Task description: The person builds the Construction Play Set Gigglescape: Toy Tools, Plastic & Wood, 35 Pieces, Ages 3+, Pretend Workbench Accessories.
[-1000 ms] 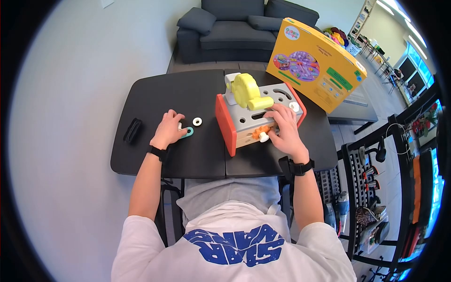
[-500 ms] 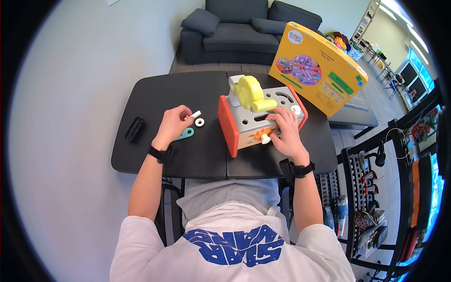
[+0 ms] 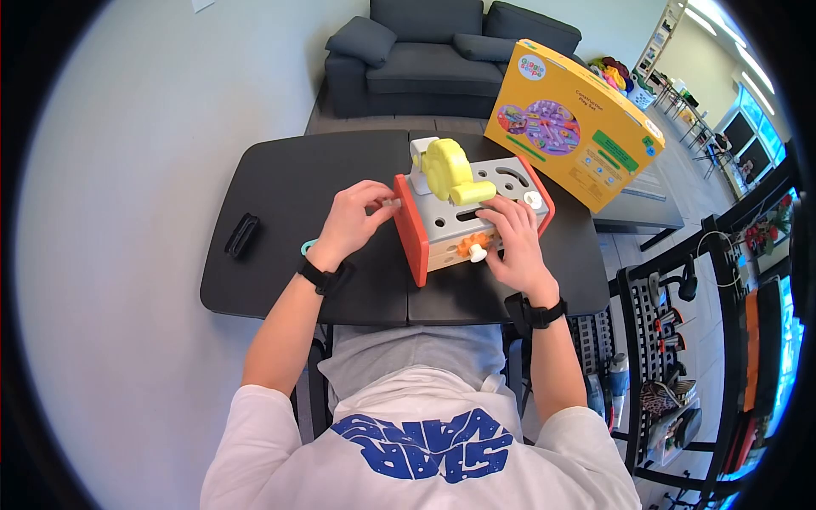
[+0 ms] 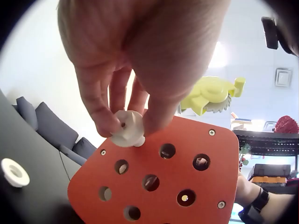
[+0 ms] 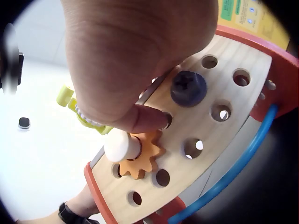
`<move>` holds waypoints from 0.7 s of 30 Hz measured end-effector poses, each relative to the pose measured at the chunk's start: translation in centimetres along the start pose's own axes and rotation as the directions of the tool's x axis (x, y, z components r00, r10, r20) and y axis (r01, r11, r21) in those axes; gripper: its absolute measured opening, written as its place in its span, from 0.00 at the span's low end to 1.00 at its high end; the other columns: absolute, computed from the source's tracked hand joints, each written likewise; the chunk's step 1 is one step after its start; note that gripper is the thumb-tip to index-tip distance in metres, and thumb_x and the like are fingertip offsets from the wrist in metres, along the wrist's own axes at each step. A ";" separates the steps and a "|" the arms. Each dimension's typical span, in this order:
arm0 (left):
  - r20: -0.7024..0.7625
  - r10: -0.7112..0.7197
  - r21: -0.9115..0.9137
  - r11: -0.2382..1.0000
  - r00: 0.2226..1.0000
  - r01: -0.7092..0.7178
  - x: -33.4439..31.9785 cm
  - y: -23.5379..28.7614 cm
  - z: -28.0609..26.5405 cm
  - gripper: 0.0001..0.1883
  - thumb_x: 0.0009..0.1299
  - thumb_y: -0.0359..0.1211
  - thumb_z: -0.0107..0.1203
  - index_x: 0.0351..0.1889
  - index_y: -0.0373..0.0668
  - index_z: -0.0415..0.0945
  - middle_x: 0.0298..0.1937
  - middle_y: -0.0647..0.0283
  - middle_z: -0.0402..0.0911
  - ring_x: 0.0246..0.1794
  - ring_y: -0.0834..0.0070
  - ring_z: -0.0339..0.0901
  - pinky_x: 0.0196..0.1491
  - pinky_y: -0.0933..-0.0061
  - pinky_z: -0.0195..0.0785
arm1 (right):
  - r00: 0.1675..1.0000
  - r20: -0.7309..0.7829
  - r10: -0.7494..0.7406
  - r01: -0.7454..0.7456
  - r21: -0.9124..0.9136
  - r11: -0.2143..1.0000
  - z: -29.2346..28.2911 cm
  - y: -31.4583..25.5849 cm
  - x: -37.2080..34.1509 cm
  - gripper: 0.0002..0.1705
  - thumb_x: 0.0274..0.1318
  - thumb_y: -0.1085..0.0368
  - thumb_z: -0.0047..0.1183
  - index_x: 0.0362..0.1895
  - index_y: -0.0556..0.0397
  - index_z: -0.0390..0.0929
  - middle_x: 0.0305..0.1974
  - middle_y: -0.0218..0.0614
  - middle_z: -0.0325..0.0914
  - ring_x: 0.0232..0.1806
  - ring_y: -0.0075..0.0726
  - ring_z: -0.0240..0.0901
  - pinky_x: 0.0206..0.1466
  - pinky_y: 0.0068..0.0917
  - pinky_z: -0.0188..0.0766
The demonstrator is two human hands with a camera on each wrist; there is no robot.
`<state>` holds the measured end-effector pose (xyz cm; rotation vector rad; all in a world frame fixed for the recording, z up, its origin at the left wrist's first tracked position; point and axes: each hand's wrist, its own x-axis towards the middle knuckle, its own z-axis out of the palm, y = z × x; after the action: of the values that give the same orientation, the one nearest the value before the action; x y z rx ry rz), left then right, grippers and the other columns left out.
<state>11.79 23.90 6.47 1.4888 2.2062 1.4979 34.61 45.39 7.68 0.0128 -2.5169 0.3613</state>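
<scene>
In the head view, a white bolt (image 3: 392, 202) is pinched in the fingers of the left hand (image 3: 350, 223), at the upper edge of the toy box's red side panel (image 3: 414, 234). The toy box (image 3: 459, 214) is gripped by the right hand (image 3: 520, 251), with fingers laid over its top and the thumb at its front. A yellow toy saw (image 3: 449, 172) is mounted above. A teal link (image 3: 308, 246) is partly hidden by the left wrist on the worktop (image 3: 314, 161).

In the left wrist view, the bolt's head is held by thumb and fingertips, its shank pointed towards the panel, above 7 visible holes. Whether a hole has been entered cannot be told. A white ring (image 4: 15, 172) is seen well apart.

In the right wrist view, the thumb is pressed beside an orange gear (image 5: 144, 156); a dark blue bolt (image 5: 188, 88) is set nearby in the wooden face (image 5: 210, 133).
</scene>
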 end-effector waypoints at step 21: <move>-0.081 0.018 -0.123 0.992 0.997 -0.028 -0.1 -1.2 1.1 0.08 0.68 0.20 0.59 0.44 0.32 0.79 0.44 0.60 0.82 0.46 0.72 0.85 0.53 0.73 0.80 | 0.951 0.133 -0.278 0.306 -0.299 0.904 -0.3 -0.2 1.1 0.59 0.26 0.70 0.72 0.72 0.23 0.70 0.64 0.29 0.71 0.70 0.44 0.64 0.71 0.58 0.56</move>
<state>11.64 24.46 4.94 1.4457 2.1003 1.6967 33.86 45.37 8.55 0.2839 -2.5789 -0.1715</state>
